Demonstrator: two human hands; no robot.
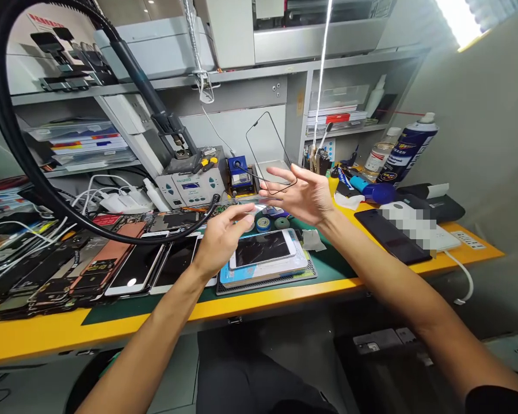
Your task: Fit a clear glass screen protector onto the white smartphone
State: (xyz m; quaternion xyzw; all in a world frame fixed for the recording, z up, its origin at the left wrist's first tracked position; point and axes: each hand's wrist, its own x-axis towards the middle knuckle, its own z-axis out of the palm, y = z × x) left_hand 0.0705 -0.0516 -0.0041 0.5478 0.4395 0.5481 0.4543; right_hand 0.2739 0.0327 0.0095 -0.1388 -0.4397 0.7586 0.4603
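My right hand [308,195] is raised above the mat, holding a thin, see-through phone screen protector [280,140] with a black border. The protector stands tilted upward, its lower end against my fingers, which are partly stretched out. Left of it, my left hand [220,236] hovers with thumb and forefinger a little apart and nothing visible between them. Below the hands, a white-framed phone [265,249] with a dark, streaked screen lies on a blue-and-white box [263,272]. A crumpled white wipe [313,240] is beside the box.
Several phones and phone parts [99,259] cover the left side of the bench. A black hose [30,172] loops over them from the soldering station [194,183]. Right of my arm are a dark phone [392,234], a spray can [410,146] and a bottle [380,155].
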